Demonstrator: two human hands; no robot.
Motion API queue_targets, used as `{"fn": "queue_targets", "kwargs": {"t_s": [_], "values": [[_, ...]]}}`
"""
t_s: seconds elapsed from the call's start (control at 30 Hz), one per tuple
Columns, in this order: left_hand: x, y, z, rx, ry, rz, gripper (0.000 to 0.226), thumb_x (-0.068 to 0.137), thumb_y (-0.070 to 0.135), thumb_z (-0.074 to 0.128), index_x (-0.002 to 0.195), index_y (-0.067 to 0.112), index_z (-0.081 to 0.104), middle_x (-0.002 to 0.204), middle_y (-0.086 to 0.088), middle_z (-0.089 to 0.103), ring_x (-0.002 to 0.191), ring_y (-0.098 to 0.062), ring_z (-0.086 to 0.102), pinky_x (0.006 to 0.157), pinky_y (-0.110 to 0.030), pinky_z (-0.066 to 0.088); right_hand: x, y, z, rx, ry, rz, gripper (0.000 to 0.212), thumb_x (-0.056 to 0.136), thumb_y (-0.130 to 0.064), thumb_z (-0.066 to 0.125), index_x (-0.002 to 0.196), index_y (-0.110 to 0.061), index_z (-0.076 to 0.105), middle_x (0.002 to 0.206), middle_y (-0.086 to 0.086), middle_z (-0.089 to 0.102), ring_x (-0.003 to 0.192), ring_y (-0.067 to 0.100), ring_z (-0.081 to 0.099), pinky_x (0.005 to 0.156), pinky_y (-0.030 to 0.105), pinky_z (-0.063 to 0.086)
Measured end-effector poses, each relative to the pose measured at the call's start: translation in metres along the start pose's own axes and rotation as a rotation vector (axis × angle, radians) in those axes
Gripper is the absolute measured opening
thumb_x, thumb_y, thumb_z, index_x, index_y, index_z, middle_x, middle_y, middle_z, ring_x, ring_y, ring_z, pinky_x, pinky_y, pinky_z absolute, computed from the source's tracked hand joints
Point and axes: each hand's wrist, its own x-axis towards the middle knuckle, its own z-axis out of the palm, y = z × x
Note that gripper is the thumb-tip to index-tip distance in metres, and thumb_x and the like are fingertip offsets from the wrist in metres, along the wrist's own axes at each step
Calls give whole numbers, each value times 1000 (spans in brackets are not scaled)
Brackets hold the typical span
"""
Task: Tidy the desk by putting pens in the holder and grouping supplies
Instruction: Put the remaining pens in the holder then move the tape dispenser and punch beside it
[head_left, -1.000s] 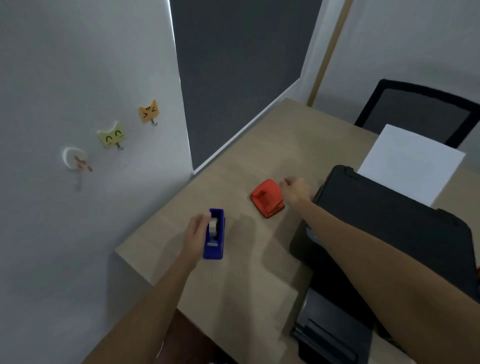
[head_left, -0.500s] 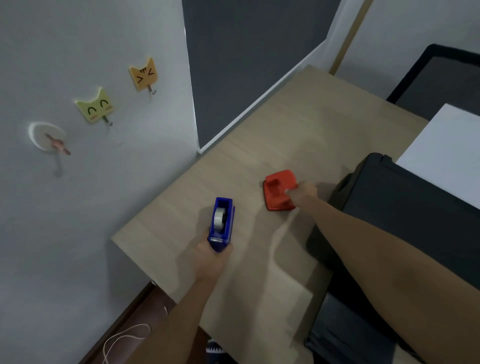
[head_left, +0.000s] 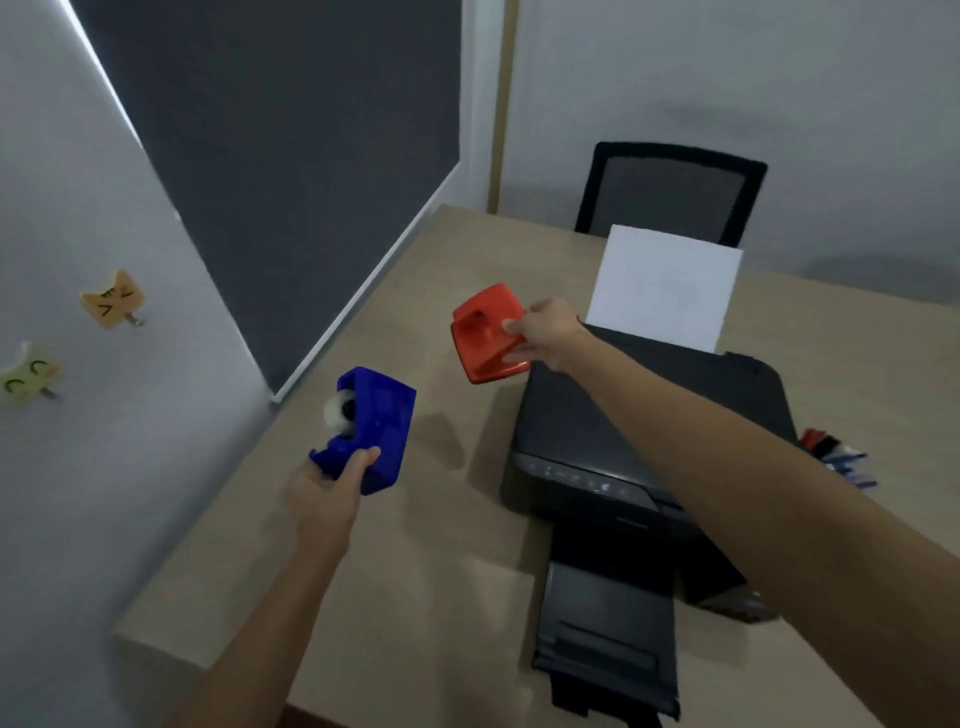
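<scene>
My left hand (head_left: 324, 493) grips the near end of a blue tape dispenser (head_left: 374, 428), held tilted in the air above the wooden desk (head_left: 431, 545), its white tape roll facing left. My right hand (head_left: 548, 332) pinches a red hole punch (head_left: 485, 332) by its right side, lifted above the desk just left of the printer. Several pens (head_left: 836, 457) with red, black and blue parts poke out at the right, partly hidden behind my right forearm. No pen holder is in view.
A black printer (head_left: 644, 447) with white paper (head_left: 667, 286) in its rear feed fills the desk's right half; its output tray (head_left: 608, 644) juts toward me. A black mesh chair (head_left: 670, 192) stands behind the desk. The wall at left bears cat-shaped hooks (head_left: 114, 300).
Both hands have lifted their objects off the desk: the blue tape dispenser and the red hole punch now hang in the air. The view has swung up and right.
</scene>
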Motion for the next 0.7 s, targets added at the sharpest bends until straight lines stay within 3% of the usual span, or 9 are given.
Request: {"fn": "queue_targets", "kwargs": {"t_s": [0.1, 0.23, 0.33, 0.47, 0.53, 0.7], "values": [[-26, 43, 47, -31, -111, 125, 17, 74, 19, 77, 88, 19, 67, 86, 1, 72, 85, -17, 70, 75, -33, 55, -24, -17, -76, 78, 64, -44, 50, 85, -2, 67, 128, 2, 42, 120, 21, 56, 82, 33, 69, 73, 44, 62], [-82, 75, 123, -50, -283, 250, 21, 72, 24, 78, 88, 14, 69, 84, -3, 72, 85, -19, 71, 72, -33, 57, -63, -11, -193, 154, 164, -96, 21, 86, 0, 64, 102, 1, 50, 111, 22, 58, 87, 36, 67, 67, 42, 61], [-140, 80, 184, -94, -387, 280, 25, 63, 33, 79, 81, 18, 70, 81, -3, 73, 82, -20, 70, 73, -37, 57, -93, 16, -279, 166, 213, -97, 36, 88, -2, 62, 121, -1, 48, 111, 20, 60, 91, 34, 68, 69, 41, 61], [-238, 54, 260, -80, -507, 277, 16, 71, 23, 79, 82, 26, 67, 86, 1, 75, 85, -13, 72, 74, -28, 56, -124, 72, -389, 194, 293, -67, 17, 90, 0, 58, 98, -7, 45, 92, 16, 57, 73, 29, 65, 55, 38, 60], [-286, 33, 296, -66, -551, 239, 16, 72, 19, 79, 82, 23, 67, 86, -1, 75, 82, -9, 72, 71, -24, 55, -137, 108, -440, 223, 351, -27, 20, 90, 3, 58, 81, -9, 44, 81, 14, 54, 68, 28, 62, 46, 37, 59], [-367, -32, 358, 15, -648, 72, 32, 61, 29, 81, 87, 13, 70, 86, -4, 76, 83, -16, 73, 72, -33, 59, -153, 200, -520, 279, 474, 115, 17, 87, 3, 61, 98, 0, 48, 97, 22, 53, 68, 30, 61, 38, 34, 57]]}}
